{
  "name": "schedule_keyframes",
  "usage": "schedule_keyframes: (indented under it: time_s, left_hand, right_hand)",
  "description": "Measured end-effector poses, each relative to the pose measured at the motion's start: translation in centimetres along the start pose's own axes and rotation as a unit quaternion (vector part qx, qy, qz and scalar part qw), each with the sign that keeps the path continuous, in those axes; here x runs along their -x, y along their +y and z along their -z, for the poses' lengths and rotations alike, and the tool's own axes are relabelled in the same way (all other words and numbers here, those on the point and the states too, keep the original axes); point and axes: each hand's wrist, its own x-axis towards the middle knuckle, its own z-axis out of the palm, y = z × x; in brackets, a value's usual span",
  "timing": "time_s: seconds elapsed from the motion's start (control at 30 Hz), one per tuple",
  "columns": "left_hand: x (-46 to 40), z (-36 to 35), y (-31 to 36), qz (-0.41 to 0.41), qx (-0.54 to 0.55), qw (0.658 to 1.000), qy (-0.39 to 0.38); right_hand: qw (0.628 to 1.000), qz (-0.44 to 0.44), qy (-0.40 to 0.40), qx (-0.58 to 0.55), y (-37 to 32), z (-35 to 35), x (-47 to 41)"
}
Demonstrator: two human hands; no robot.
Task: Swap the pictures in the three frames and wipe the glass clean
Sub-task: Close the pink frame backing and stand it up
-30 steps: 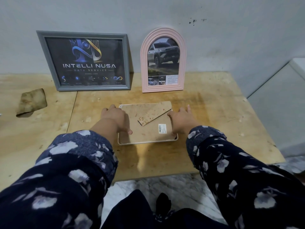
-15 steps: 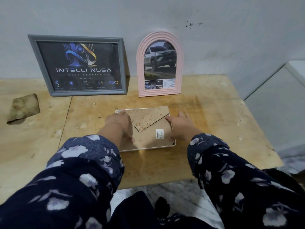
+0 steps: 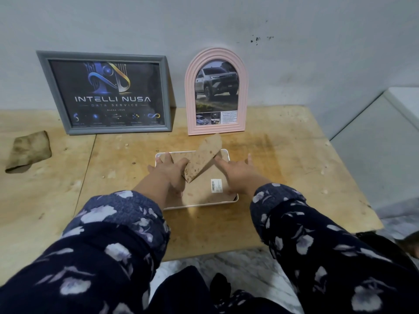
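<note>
A white frame (image 3: 235,198) lies face down on the wooden table, its brown backing board (image 3: 201,191) up, with a barcode sticker on it. The backing's stand flap (image 3: 203,160) sticks up at an angle. My left hand (image 3: 169,171) rests on the frame's left side, fingers against the flap. My right hand (image 3: 237,172) presses on the right side, fingers spread. A grey frame (image 3: 106,92) with an "INTELLI NUSA" picture and a pink arched frame (image 3: 216,91) with a truck picture lean on the wall behind.
A crumpled brownish cloth (image 3: 28,151) lies at the table's far left. The wooden table (image 3: 283,159) ends close on the right, beside a white cabinet (image 3: 383,141). Marble floor shows below the near edge.
The stand flap, flat on the backing before, has swung up and now sticks upright. My left hand slid in against it; my right hand opened its fingers on the frame's right side.
</note>
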Motion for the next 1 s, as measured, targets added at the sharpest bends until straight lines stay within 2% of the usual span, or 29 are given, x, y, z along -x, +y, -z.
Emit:
schedule_keyframes:
  time_s: [0.1,0.27,0.47,1.0]
  left_hand:
    - [-0.1,-0.1,-0.1,0.005,0.014,1.000,0.007]
    - [-0.6,0.1,0.1,0.006,-0.014,1.000,0.001]
    - [-0.8,0.4,0.2,0.007,-0.050,0.999,0.001]
    - [-1.0,1.5,0.3,0.034,-0.073,0.996,-0.024]
  right_hand:
    - [0.999,-0.001,0.015,0.045,-0.5,0.1,-0.8]
    - [0.997,-0.002,-0.049,0.064,-0.8,1.4,-2.1]
    - [0.991,0.003,-0.049,0.123,-0.7,2.1,-2.8]
    - [0.964,-0.055,-0.178,0.190,-2.4,3.3,-4.7]
